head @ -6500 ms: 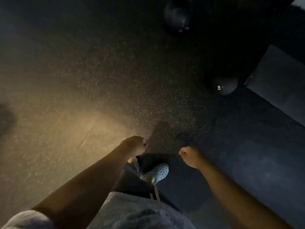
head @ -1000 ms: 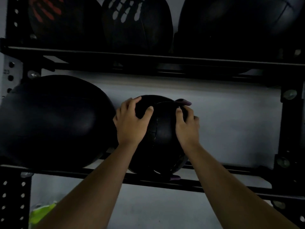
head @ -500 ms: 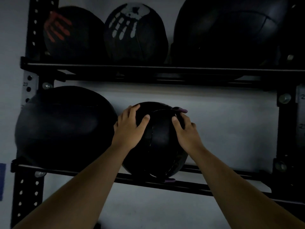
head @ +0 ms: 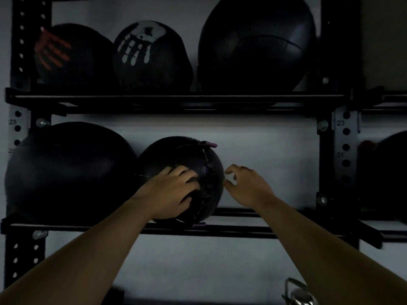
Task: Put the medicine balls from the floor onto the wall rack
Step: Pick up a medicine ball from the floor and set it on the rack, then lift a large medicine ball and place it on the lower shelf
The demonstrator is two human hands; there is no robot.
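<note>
A small black medicine ball (head: pixel 187 159) with purple stitching rests on the lower shelf rails (head: pixel 253 230) of the black wall rack, touching a large black ball (head: pixel 68 168) on its left. My left hand (head: pixel 171 192) lies flat on the small ball's front, fingers spread over it. My right hand (head: pixel 244 183) hovers just to the ball's right, fingers curled and apart, off the ball and holding nothing.
The upper shelf (head: pixel 176 99) carries a ball with a red handprint (head: pixel 66 56), one with a white handprint (head: pixel 149 56) and a large plain one (head: pixel 257 49). Another dark ball (head: pixel 387 172) sits in the bay to the right. A metal object (head: pixel 297 293) shows at the bottom.
Since the earliest frame I have come from the floor to the rack. Within the last second my right hand has come off the small ball, and my left hand has slid lower on it.
</note>
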